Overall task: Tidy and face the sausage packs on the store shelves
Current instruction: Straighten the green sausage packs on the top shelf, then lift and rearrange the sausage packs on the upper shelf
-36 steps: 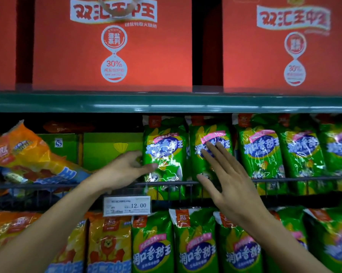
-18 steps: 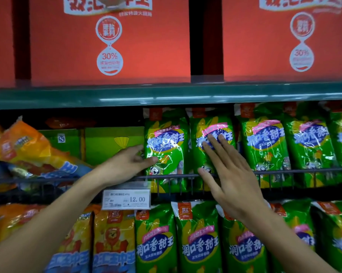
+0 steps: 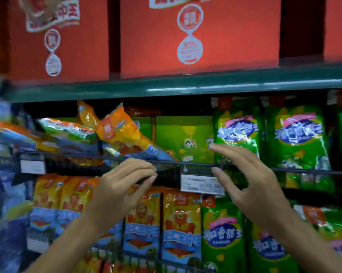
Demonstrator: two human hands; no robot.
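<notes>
An orange sausage pack (image 3: pixel 123 134) lies tilted on the middle shelf, leaning over the wire rail (image 3: pixel 186 165), with other fallen packs (image 3: pixel 67 133) to its left. Upright green sausage packs (image 3: pixel 238 134) stand to the right. My left hand (image 3: pixel 119 190) hovers in front of the rail just below the orange pack, fingers curled, holding nothing. My right hand (image 3: pixel 245 180) is spread open in front of the leftmost green pack, empty. The view is blurred.
Large red boxes (image 3: pixel 197 36) fill the top shelf above a green shelf edge (image 3: pixel 205 85). A green carton (image 3: pixel 184 138) stands behind the gap. A price tag (image 3: pixel 201 184) hangs on the rail. Orange packs (image 3: pixel 178 223) and green packs (image 3: pixel 223 233) stand on the lower shelf.
My view has swung left. Both hands came off the green packs and moved left; the left one now sits below the tilted orange pack.
</notes>
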